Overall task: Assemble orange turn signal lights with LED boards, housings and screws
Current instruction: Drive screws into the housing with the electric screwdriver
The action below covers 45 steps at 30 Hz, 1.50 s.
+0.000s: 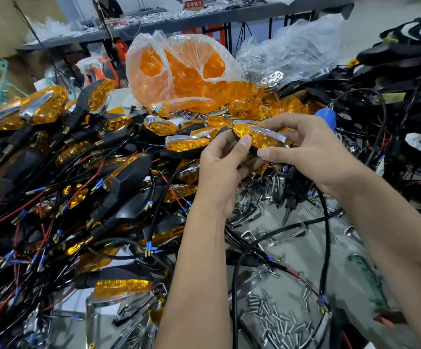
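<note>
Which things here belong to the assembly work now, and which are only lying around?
In use:
- turn signal light, held by the left hand and right hand
- loose screws
- bag of orange lenses

Lying about:
- pile of finished lights
- blue-handled tool
- far table

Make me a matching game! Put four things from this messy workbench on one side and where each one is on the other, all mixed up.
Things:
1. turn signal light
2. loose screws
3. bag of orange lenses
4. pile of finished lights

Places:
A. bottom, on the bench near the wrists
B. at the back, in clear plastic
C. gripped by the left hand and right hand
D. heaped on the left with wires

Pairs: 1-C, 2-A, 3-B, 4-D
</note>
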Each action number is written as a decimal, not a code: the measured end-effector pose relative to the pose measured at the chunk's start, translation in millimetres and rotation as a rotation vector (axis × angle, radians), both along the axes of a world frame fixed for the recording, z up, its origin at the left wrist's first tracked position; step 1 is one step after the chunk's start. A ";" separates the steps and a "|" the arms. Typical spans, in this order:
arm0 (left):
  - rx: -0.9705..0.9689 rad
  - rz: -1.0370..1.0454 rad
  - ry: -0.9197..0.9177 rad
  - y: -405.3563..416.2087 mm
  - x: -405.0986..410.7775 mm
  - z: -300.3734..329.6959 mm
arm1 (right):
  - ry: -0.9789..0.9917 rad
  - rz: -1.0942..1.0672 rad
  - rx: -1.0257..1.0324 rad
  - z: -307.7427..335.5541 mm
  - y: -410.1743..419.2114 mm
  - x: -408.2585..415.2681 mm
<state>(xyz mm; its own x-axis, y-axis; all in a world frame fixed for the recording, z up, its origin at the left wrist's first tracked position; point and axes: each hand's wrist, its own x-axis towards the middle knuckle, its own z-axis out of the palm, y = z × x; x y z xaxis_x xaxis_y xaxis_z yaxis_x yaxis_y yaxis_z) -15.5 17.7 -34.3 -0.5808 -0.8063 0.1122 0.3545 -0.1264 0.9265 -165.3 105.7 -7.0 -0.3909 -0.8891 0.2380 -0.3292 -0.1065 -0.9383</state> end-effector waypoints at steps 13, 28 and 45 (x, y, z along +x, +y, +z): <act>-0.124 0.126 0.033 -7.0 -0.8 -9.3 | 0.277 0.002 0.151 10.5 1.4 2.7; -0.139 -0.062 0.180 -5.1 10.3 1.6 | 0.304 0.015 -0.089 5.0 2.5 4.3; -0.170 0.188 0.036 5.6 -0.2 6.0 | 0.456 -0.366 0.041 15.6 -2.4 34.7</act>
<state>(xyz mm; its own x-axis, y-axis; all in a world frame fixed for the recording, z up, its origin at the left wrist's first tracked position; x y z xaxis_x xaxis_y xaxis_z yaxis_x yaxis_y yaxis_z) -15.6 23.3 -28.3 -0.4159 -0.8674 0.2733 0.3899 0.1015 0.9152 -130.7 103.3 8.6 -0.5401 -0.7277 0.4228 -0.7092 0.1230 -0.6942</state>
